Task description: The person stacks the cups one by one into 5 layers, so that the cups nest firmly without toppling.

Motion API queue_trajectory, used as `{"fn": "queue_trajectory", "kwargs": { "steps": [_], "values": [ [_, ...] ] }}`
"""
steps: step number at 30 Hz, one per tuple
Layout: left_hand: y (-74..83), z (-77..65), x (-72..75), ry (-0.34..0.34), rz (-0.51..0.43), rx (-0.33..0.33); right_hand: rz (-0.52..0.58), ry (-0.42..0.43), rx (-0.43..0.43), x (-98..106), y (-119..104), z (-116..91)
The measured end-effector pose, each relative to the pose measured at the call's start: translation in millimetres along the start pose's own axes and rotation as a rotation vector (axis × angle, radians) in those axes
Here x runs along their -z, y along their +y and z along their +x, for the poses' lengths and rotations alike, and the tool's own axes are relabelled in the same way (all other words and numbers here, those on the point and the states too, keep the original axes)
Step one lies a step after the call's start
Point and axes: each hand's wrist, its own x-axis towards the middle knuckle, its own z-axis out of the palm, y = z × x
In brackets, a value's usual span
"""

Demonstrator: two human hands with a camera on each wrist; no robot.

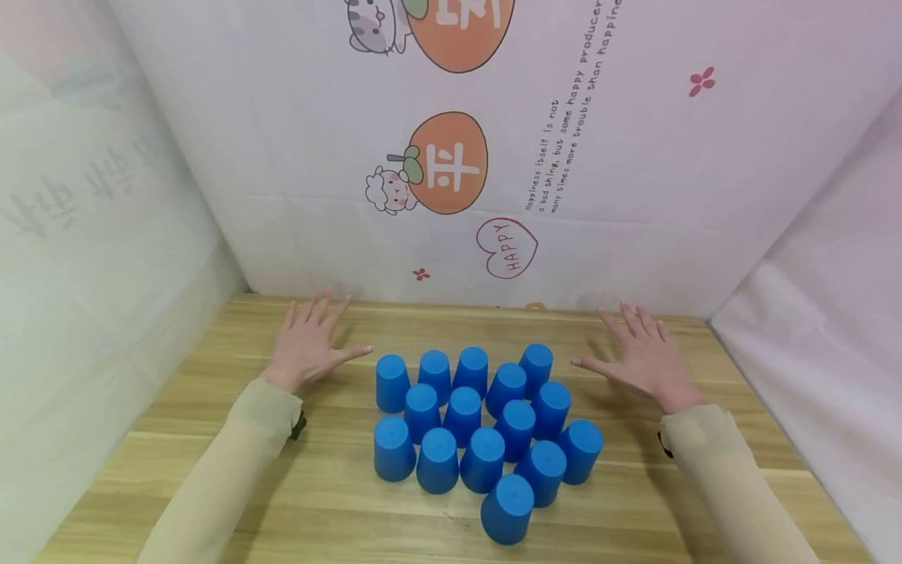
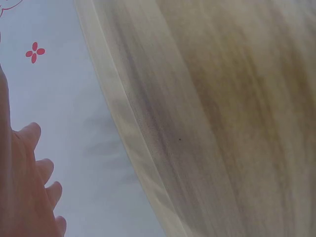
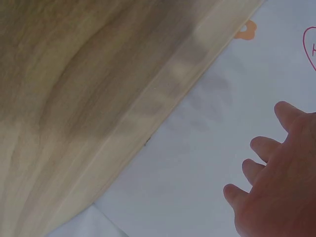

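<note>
Several blue cups stand upside down in uneven rows on the wooden table. One cup sits nearest the front edge of the group. To the left of the cups, my left hand has its fingers spread and holds nothing; its thumb points toward the leftmost back cup, apart from it. My right hand is likewise spread and holds nothing, on the right of the cups. In the wrist views, the left hand and the right hand show with fingertips before the white backdrop.
A printed white backdrop with orange fruit drawings and lettering rises at the table's back edge. White cloth hangs along the left side and the right side.
</note>
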Motion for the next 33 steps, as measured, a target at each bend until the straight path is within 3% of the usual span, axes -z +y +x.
{"fn": "queue_trajectory", "kwargs": {
  "steps": [19, 33],
  "values": [
    [3.9, -12.8, 0.2, -0.01, 0.04, -0.005, 0.049, 0.008, 0.014, 0, -5, -3],
    [14.0, -13.4, 12.2, 0.017, 0.002, -0.027, 0.085, 0.013, 0.003, 9, -10, 2]
  ]
}}
